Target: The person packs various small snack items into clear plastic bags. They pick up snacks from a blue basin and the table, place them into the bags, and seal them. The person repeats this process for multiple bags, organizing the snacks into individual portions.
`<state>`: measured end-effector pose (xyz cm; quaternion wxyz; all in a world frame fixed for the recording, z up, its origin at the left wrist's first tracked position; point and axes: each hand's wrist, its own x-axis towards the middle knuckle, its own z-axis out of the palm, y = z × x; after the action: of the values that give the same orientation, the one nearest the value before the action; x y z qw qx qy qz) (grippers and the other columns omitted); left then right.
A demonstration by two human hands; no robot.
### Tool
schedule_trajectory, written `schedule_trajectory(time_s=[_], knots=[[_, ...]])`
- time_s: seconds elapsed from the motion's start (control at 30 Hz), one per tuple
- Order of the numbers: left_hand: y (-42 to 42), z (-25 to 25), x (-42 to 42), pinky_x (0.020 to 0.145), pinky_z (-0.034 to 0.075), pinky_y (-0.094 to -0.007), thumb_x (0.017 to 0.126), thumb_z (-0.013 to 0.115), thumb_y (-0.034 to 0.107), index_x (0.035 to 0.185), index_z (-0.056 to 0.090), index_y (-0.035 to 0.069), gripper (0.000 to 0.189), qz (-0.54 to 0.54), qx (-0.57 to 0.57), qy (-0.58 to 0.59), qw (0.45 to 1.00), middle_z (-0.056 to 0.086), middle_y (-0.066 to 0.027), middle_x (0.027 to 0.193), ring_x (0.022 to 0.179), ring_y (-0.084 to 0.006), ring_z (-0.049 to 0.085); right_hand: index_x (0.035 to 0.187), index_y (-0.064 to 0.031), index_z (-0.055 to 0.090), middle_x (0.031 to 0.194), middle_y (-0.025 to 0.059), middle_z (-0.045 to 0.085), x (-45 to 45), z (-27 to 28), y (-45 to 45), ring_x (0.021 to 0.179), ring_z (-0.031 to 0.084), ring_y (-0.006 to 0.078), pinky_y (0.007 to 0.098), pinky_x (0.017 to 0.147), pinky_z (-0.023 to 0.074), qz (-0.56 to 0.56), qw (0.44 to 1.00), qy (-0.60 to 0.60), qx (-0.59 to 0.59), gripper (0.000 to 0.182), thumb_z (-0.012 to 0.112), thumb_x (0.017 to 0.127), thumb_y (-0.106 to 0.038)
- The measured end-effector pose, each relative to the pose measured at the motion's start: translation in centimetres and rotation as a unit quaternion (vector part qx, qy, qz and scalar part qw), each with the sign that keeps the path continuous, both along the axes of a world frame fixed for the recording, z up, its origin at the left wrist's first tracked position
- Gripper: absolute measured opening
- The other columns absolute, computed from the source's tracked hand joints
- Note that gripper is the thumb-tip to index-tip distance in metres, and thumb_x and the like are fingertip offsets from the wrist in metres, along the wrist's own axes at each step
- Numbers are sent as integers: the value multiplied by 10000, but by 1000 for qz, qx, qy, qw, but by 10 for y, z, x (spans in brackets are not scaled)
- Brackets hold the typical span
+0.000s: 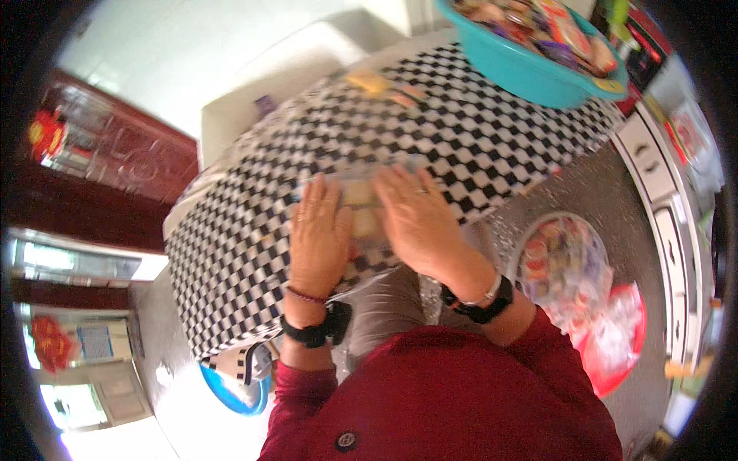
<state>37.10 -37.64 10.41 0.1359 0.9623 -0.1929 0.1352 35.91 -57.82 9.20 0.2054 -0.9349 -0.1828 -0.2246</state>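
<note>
A clear plastic package [362, 216] with pale yellow pieces inside lies on the checkered tablecloth [242, 230] before me. My left hand [318, 242] rests flat over its left side, palm down, with the fingers extended. Over the right side lies my right hand [418, 225], also palm down with its fingers stretched forward. Neither hand curls around the package. Motion blur softens the fingertips, and the palms hide much of the package's edges.
A turquoise basin [519, 72] full of wrapped packets stands at the table's far right. Beyond my hands lie a yellow packet [369, 83] and an orange-handled object [406, 97]. On the floor are a packet-filled container [559, 253], a red basin [625, 357] and a blue basin [233, 397].
</note>
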Motion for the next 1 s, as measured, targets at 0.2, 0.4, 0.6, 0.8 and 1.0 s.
schedule_trajectory(time_s=[0.2,0.4,0.6,0.8,1.0], knots=[[18,7,-11,1231,272,-488,1022,502,221,1486,494,-7,517,29,-110,42,993,431,-263,1575,1461,-411,407,1430,-14,445,1477,190,541,-7,17,-5,1455,450,332,502,1249,276,41,995,71,56,482,586,975,-84],[7,13,-15,1212,325,-471,948,624,248,1541,447,30,656,52,-106,30,993,416,-271,1587,1442,-420,430,1409,0,459,1479,204,535,-7,17,-7,1456,449,329,498,1253,276,29,997,74,16,464,578,965,-66],[1,16,-13,1204,340,-476,890,667,228,1506,496,43,666,83,-103,24,991,439,-275,1566,1426,-427,448,1387,25,465,1443,234,549,-6,17,-6,1428,468,369,521,1241,281,31,998,48,21,483,588,938,-101],[3,15,-13,1203,346,-479,886,666,199,1468,548,73,607,81,-115,15,990,455,-269,1553,1426,-431,446,1362,11,470,1447,230,542,-5,17,-4,1428,465,376,527,1240,283,24,998,57,31,470,611,925,-89],[-4,17,-7,1161,351,-527,887,686,231,1334,641,121,463,42,-106,-33,993,514,-241,1495,1378,-423,485,1329,-53,510,1436,209,562,-6,19,-5,1404,491,377,532,1227,311,30,998,47,18,414,608,928,-29]])
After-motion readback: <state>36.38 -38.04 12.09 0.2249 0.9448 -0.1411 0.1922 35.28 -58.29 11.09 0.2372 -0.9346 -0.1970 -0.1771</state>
